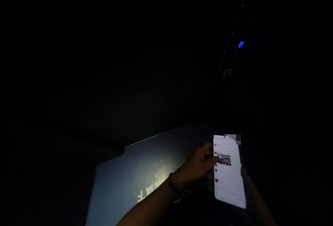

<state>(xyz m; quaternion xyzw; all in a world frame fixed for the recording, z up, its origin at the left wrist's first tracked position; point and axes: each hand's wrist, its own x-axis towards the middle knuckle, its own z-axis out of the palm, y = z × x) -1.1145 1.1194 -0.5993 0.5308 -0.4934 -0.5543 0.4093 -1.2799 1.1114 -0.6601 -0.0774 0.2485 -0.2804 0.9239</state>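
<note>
A smartphone (229, 187) with a bright screen stands tilted at the lower right. Its display shows lines of messages and a small photo. My right hand (247, 179) grips it from the right side, thumb along the edge, while dim fingertips show at the phone's lower left edge. From the left, my left hand (196, 163) reaches to the screen, one digit touching it beside the photo. Its other visible finger is apart, near the phone's upper left edge. A dark band (171, 181) circles the left wrist.
Beneath my left arm lies a bluish flat panel or board (117, 177) with pale characters that look reversed. Farther off, a blue ring light (241, 44) glows above a small pale label (228, 72). Darkness hides most of the surroundings.
</note>
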